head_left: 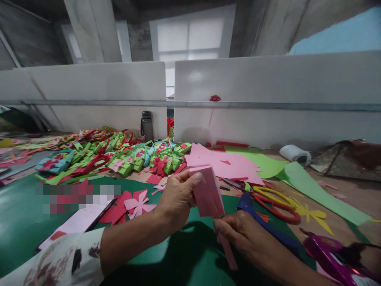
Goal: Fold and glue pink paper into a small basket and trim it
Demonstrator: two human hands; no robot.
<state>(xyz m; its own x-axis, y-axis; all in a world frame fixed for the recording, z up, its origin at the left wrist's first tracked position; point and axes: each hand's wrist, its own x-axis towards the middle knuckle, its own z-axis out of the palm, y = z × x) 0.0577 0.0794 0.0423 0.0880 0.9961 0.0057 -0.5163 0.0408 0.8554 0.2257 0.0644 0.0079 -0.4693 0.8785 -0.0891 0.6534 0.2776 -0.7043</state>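
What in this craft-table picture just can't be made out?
- Head view: a pixelated patch blurs whatever lies there.
- The right hand covers the lower end of the folded pink paper that the left hand grips.
- The purple object is cut off by the bottom edge.
- Scissors partly lie under paper.

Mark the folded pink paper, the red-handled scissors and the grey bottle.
folded pink paper (208,190), head view, middle of its front face
red-handled scissors (279,212), head view, red handle loop
grey bottle (147,127), head view, body
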